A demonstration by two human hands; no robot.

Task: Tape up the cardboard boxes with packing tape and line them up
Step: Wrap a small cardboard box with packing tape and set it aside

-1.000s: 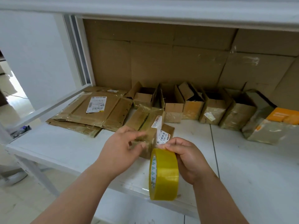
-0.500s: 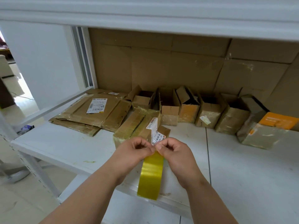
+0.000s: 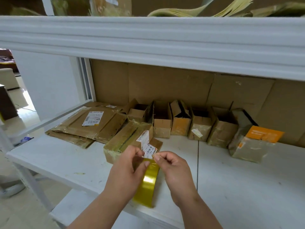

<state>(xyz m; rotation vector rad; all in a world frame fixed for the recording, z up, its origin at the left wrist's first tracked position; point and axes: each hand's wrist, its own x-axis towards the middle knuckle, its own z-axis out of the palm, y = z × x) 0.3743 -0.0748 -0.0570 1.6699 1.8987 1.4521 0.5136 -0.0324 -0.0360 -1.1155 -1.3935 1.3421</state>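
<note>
The white shipping label (image 3: pixel 149 147) on the near cardboard box (image 3: pixel 125 141) shows barcodes and digits resembling "307"; other labels' print is too small to read.

yellow tape roll (image 3: pixel 147 182) edge-on, box (image 3: pixel 125 142) behind

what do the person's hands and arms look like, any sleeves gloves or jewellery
Both forearms are bare as far as the frame shows, with no sleeve edge in view. The left hand and right hand wear no gloves. No watch, bracelet or ring is visible on either wrist or on the fingers that show. The fingernails are short and unpainted.
</note>
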